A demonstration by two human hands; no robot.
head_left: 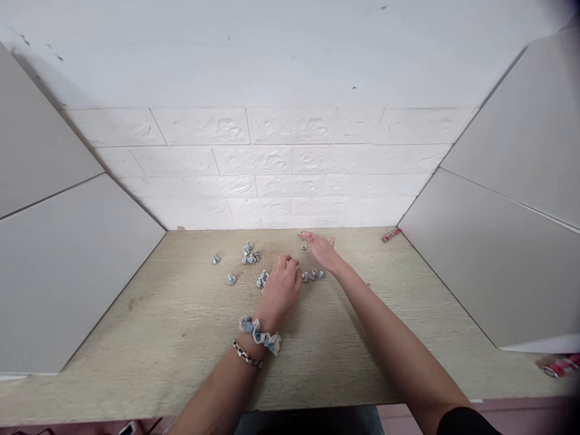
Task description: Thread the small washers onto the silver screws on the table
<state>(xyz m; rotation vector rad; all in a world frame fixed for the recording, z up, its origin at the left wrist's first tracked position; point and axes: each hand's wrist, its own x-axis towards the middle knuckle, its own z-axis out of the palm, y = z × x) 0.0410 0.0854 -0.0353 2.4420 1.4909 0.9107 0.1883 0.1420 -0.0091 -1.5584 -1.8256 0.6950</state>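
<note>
Screws [250,256], small silver ones with washers, lie scattered on the far middle of the wooden table [149,338], close to the white brick wall [272,163]. One group sits in a loose cluster, two singles lie apart to the left [215,259] [231,279], and a short row [312,275] lies between your two hands.

Your left hand [281,290], scrunchie [260,334] and chain bracelet [247,355] on the wrist, rests knuckles-up with fingers curled down onto the table beside a screw or two [261,278]. You can't tell if it holds anything; the palm hides it. Your right hand [322,249] reaches further back, fingers spread wide and loose, holding nothing, fingertips just beside a lone screw [304,247].

Risks, judged from this layout: the pieces are small and round-headed, so a sweep of either hand could roll them off toward the wall or scatter the row. The right forearm crosses just above the row, so dropping it could nudge those. Washers may slip off if a screw is pinched by its head.

A red object [390,234] lies at the far right corner, well apart.
</note>
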